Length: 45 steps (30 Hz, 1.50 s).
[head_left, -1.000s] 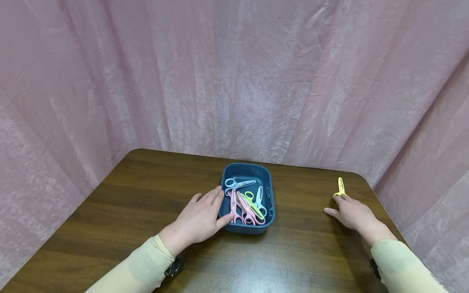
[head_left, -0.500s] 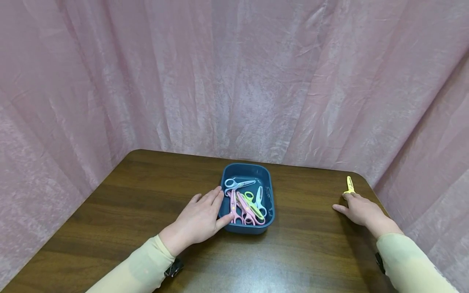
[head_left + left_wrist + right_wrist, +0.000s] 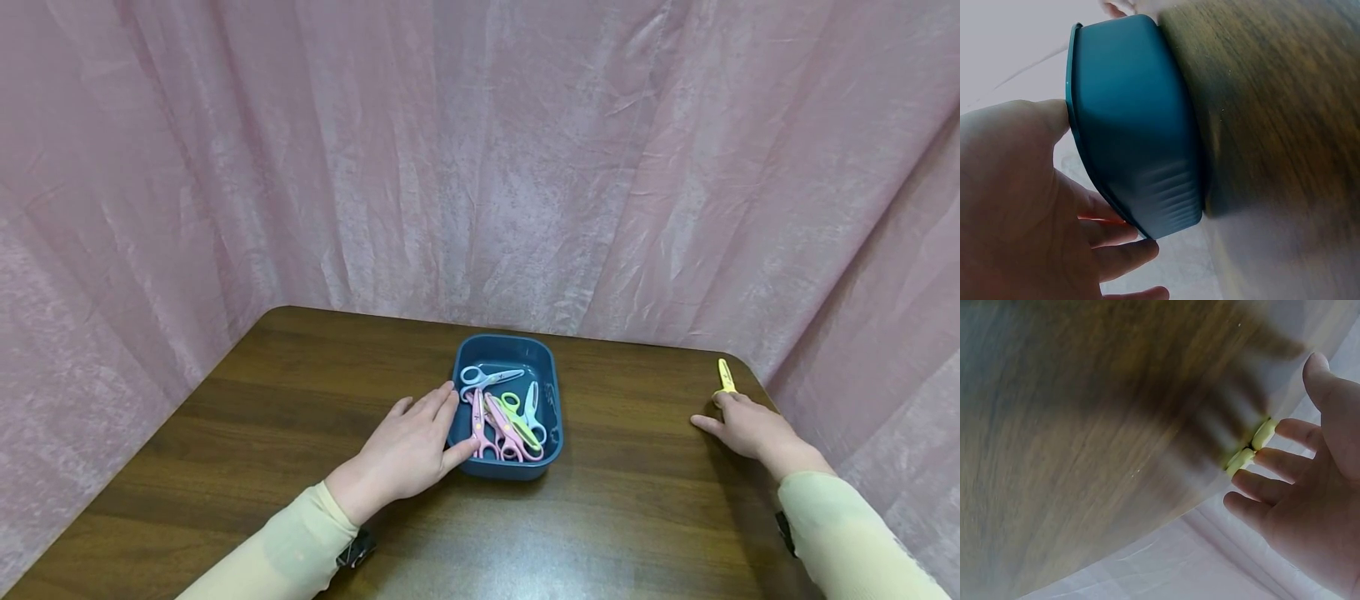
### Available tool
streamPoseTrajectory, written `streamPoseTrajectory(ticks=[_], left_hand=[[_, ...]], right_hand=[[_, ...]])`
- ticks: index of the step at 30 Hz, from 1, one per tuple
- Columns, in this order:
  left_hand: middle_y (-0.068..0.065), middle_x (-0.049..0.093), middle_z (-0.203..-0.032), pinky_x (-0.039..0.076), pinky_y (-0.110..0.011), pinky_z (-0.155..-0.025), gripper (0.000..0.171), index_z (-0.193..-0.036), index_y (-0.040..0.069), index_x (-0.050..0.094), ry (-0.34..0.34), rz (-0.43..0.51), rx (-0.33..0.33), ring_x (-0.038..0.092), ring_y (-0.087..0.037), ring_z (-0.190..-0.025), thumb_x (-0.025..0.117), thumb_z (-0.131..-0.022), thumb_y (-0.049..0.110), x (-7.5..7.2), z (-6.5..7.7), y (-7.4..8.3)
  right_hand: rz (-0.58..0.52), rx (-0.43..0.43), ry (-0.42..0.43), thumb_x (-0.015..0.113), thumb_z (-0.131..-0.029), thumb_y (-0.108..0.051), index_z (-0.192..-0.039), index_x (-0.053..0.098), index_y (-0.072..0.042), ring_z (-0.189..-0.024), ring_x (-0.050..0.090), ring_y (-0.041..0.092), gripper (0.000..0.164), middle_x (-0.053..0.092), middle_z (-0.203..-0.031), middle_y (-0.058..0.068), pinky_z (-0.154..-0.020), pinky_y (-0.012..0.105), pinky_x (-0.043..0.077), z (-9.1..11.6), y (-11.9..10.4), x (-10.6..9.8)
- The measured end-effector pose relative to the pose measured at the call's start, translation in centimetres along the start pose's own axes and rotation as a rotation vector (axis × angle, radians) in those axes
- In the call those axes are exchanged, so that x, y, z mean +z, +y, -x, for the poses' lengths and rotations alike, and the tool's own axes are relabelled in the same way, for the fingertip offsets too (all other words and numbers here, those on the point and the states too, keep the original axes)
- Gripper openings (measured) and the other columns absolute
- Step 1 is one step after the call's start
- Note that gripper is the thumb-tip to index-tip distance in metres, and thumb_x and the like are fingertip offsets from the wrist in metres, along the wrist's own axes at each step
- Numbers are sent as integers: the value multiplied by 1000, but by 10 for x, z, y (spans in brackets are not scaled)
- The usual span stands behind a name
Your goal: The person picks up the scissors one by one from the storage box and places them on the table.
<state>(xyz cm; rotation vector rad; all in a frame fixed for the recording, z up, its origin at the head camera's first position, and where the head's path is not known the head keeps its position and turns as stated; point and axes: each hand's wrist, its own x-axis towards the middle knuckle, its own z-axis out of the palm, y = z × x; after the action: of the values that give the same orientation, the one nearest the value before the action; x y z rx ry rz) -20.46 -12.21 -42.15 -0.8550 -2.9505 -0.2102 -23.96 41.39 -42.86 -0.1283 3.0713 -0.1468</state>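
My left hand [image 3: 412, 446] lies along the left rim of a dark blue plastic bin [image 3: 504, 469], thumb and fingertips on its edge. In the left wrist view the thumb touches the bin's rim [image 3: 1075, 81] and the fingers are spread. Inside lie several pairs of scissors: pink scissors [image 3: 477, 412], green scissors [image 3: 523, 423] and light blue scissors [image 3: 498, 377]. Far to the right, my right hand [image 3: 753, 427] touches yellow scissors [image 3: 726, 375] with its extended fingertips. Their handles are mostly covered by the fingers in the head view; the right wrist view shows the yellow handles [image 3: 1241, 460] beneath the fingertips.
The brown wooden table [image 3: 360, 350] has rounded far corners, and the yellow scissors lie near its right far corner. Pink curtains [image 3: 495, 167] hang behind the table and along both sides. Both forearms wear pale sleeves [image 3: 281, 542] with dark wrist devices.
My right hand has moved rightward and slightly away from me, sliding the yellow scissors along the table toward the right far corner. The left hand and the bin have stayed put.
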Motion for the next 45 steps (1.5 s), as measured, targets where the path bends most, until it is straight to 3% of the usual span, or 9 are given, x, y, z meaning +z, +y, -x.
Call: streamPoseTrajectory(ticks=[16,32,45], left_hand=[[-19,36,-176,34,-66,-125,92,-168,0,43,-8,-4,-8,36,-33,-162,43,-111,72,0,-1,0],[-20,38,-175,36,-67,-124,91,-166,-2,45,13,2,10,39,-34,-161,44,-111,71,1,-1,-1],[-21,41,-173,36,-67,-124,90,-165,-2,47,19,-2,6,42,-35,-159,46,-111,70,1,0,0]], right_hand=[[-34,6,19,68,-109,-48,-131,58,16,-118,61,68,67,55,-128,48,-87,74,53,1,9,-4],[-20,19,-13,64,-111,-53,-136,52,19,-120,57,69,77,50,-132,51,-87,75,52,-2,12,0],[-19,4,17,65,-110,-52,-136,53,20,-122,55,71,77,47,-135,53,-91,76,51,-1,13,3]])
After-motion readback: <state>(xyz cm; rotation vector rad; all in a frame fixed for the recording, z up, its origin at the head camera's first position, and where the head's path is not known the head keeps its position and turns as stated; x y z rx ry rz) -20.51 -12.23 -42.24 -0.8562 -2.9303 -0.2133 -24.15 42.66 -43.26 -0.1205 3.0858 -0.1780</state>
